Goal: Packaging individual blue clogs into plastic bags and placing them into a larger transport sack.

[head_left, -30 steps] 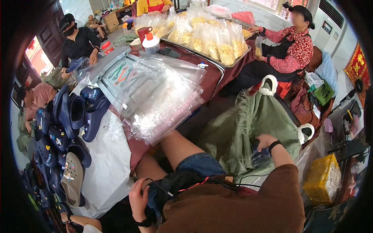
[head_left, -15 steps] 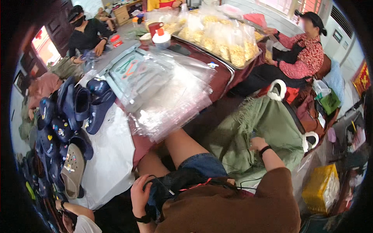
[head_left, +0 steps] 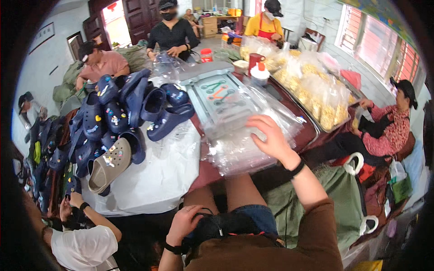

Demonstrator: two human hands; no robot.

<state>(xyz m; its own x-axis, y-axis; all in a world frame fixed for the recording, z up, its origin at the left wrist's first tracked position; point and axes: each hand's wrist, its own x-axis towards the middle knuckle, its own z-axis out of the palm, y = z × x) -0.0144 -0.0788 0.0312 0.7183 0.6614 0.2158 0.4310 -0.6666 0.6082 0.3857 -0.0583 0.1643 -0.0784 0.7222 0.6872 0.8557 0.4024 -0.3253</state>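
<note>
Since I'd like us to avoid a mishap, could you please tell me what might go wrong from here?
The loose, clear plastic bags overlap beneath the right hand, so several might lift together or slip off the near edge of the maroon-covered table.

The taupe, perforated clog with charms sits tilted against the heap of navy-blue clogs, which could topple if bumped.

The bags (head_left: 237, 156) look like smooth, glossy plastic

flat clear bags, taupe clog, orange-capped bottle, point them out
Flat clear bags (head_left: 239, 151), head view: the stack's top.
Taupe clog (head_left: 118, 156), head view: on the holed upper.
Orange-capped bottle (head_left: 260, 75), head view: on its body.
</note>
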